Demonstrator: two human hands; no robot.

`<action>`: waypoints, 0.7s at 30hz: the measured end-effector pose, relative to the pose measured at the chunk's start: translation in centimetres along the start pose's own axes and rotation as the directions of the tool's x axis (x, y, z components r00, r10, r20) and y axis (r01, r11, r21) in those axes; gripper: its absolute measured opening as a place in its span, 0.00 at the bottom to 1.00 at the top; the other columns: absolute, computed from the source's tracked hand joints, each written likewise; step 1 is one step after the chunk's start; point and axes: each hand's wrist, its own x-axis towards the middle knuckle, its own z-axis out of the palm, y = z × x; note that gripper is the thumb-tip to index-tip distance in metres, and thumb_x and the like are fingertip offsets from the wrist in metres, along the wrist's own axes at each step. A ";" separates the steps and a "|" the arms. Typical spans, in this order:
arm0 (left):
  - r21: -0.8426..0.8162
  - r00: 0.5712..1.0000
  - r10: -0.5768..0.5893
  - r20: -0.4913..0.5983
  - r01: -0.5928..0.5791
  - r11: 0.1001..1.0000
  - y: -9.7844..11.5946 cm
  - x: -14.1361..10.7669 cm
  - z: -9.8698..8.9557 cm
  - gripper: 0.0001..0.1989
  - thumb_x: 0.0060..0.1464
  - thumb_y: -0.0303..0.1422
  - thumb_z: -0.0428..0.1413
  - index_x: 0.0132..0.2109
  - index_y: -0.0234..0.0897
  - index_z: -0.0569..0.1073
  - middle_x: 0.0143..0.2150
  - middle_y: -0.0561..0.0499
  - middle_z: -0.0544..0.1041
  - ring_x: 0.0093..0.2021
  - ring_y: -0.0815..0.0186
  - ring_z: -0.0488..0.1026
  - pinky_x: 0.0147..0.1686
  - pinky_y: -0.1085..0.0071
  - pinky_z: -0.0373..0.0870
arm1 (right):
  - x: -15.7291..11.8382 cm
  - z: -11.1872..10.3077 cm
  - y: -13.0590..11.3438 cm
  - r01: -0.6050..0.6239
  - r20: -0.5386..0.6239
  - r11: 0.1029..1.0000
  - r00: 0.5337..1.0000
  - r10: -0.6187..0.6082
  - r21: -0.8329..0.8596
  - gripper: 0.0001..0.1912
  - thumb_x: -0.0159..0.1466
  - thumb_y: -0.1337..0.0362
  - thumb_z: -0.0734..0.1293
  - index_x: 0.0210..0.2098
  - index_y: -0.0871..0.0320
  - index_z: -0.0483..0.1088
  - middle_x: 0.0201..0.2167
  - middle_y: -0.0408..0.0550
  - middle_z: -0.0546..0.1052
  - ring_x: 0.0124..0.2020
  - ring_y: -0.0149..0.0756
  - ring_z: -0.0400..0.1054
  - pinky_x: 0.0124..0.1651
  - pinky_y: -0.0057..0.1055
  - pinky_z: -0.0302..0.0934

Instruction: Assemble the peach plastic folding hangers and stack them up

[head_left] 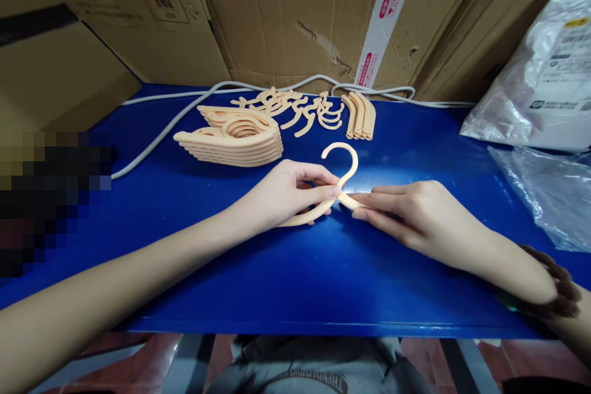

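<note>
Above the middle of the blue table, a cream plastic clothes hanger [349,160] is held between my two hands, its hook pointing up and away from me. My left hand [300,192] pinches it at the joint below the hook, and one hanger arm runs out under that palm. The fingers of my right hand [410,209] close on the other, shorter-looking arm, mostly covering it. Beyond my left hand lies a stack of folded cream hangers [235,141]. Loose cream hooks [302,114] are spread behind, beside a small group of curved cream arm pieces [361,116].
Cardboard boxes [286,18] stand along the back edge. A grey cable [170,129] winds across the table behind the parts. Clear plastic bags [521,86] with a printed label occupy the right side. A pixelated area covers the left edge.
</note>
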 end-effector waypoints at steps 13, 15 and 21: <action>0.863 0.935 0.290 0.205 -0.313 0.397 -0.2 -1.0 0.4 0.15 0.67 0.44 0.48 0.49 0.38 0.69 0.46 0.49 0.77 0.39 0.61 0.76 0.29 0.72 0.57 | 0.3 -0.4 2.4 0.113 -0.049 0.938 0.989 -0.137 -0.328 0.25 0.70 0.46 0.57 0.37 0.60 0.76 0.28 0.50 0.75 0.32 0.41 0.66 0.40 0.38 0.56; 0.902 0.936 0.289 0.199 -0.291 0.319 -0.2 -1.0 0.5 0.15 0.67 0.44 0.47 0.46 0.38 0.69 0.44 0.50 0.77 0.37 0.61 0.76 0.27 0.72 0.55 | 0.4 -0.4 2.7 0.101 -0.076 0.923 0.987 -0.139 -0.372 0.28 0.69 0.43 0.57 0.35 0.61 0.76 0.31 0.52 0.75 0.36 0.44 0.67 0.45 0.42 0.56; 0.923 0.924 0.321 0.209 -0.295 0.248 -0.2 -1.1 0.6 0.14 0.67 0.45 0.48 0.44 0.38 0.68 0.40 0.52 0.78 0.34 0.62 0.76 0.25 0.72 0.51 | 0.5 0.0 3.1 0.058 -0.156 0.910 0.979 -0.132 -0.410 0.32 0.66 0.40 0.58 0.42 0.62 0.76 0.41 0.55 0.76 0.45 0.49 0.67 0.57 0.50 0.53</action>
